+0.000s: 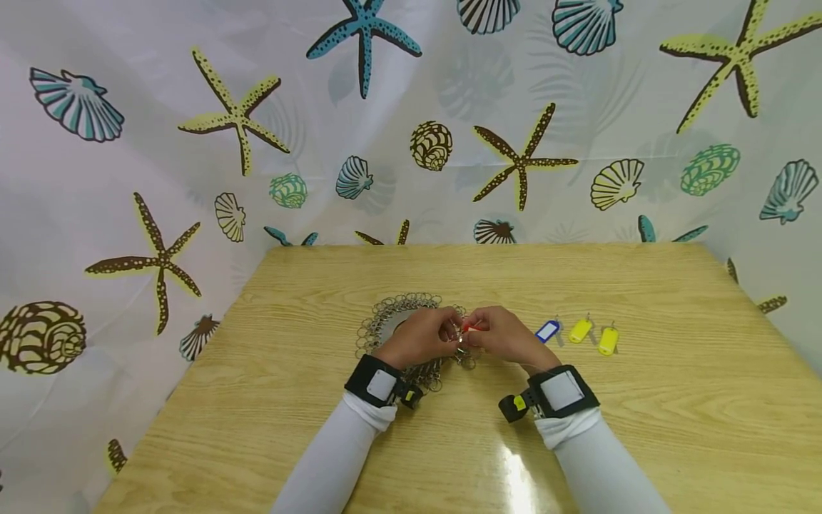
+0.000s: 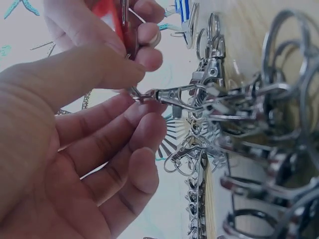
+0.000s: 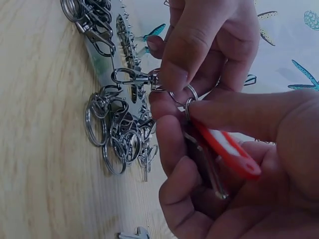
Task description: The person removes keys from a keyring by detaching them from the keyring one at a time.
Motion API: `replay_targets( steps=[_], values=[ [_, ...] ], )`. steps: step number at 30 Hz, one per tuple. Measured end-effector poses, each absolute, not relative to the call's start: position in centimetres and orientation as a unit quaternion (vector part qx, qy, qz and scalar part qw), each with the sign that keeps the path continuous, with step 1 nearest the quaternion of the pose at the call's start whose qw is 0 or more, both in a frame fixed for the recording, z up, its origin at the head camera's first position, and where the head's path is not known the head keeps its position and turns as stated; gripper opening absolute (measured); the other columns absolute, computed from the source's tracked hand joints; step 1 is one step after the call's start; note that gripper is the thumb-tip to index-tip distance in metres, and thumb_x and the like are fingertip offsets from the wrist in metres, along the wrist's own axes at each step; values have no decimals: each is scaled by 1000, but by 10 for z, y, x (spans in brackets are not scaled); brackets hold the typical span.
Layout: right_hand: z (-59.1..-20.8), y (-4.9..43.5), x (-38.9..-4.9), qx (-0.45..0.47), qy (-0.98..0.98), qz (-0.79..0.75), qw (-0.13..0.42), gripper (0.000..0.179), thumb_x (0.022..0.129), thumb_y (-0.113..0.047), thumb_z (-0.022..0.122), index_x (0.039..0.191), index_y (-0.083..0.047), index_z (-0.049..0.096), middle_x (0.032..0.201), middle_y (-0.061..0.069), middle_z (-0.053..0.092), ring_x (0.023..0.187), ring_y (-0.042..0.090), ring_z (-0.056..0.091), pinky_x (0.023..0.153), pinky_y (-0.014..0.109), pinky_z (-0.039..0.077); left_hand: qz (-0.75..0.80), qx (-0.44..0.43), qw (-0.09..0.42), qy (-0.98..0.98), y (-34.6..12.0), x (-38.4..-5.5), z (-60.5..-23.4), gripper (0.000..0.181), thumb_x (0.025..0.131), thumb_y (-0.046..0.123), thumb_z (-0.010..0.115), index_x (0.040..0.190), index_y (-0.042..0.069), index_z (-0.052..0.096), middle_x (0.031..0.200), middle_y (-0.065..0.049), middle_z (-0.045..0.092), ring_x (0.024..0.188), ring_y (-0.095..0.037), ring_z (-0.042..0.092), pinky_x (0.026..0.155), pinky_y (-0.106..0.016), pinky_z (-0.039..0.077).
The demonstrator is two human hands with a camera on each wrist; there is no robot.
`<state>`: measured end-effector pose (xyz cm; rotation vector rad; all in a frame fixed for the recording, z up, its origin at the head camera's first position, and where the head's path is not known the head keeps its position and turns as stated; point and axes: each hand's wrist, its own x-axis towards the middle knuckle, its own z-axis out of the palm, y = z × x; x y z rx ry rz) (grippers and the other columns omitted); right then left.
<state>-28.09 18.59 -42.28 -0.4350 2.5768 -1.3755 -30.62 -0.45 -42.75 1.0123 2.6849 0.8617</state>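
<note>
My left hand [image 1: 420, 335] pinches the ring end of a silver swivel snap hook [image 2: 172, 95] between thumb and forefinger, its other fingers loosely bent. The snap hook's clip end meets the metal hardware of a round rack [image 1: 393, 325] hung with many hooks and split rings. My right hand [image 1: 504, 334] grips a red key tag [image 3: 232, 154] with a white label. A narrow silver key [image 3: 214, 181], seen nearly edge-on, lies along the tag in the same fingers. The tag's small split ring [image 3: 188, 107] is right at the hook's ring, where both hands' fingertips come together.
Right of the hands, a blue key tag [image 1: 548, 331] and two yellow key tags [image 1: 581, 330] lie on the wooden table [image 1: 674, 414]. Clusters of loose-hanging hooks and rings [image 3: 117, 134] crowd the rack's near side. A patterned curtain [image 1: 398, 143] rises behind the table.
</note>
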Motion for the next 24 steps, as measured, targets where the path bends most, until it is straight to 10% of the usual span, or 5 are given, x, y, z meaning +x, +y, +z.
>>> replay_targets(
  steps=[13,24],
  values=[
    [-423,186,-281,-123,884,-446,74,11,91,-10,61,97,-4,68,80,9,69,67,18,56,58,29,42,271,322,34,906,-5,-305,-430,25,93,37,65,99,14,71,88,3,71,76,-7,64,67,-24,50],
    [-421,186,-280,-125,885,-444,67,12,94,-12,60,97,-4,69,85,12,70,77,29,64,61,30,46,258,347,26,901,-6,-305,-428,10,89,21,70,95,13,73,86,4,69,76,-6,61,69,-22,49]
  ],
)
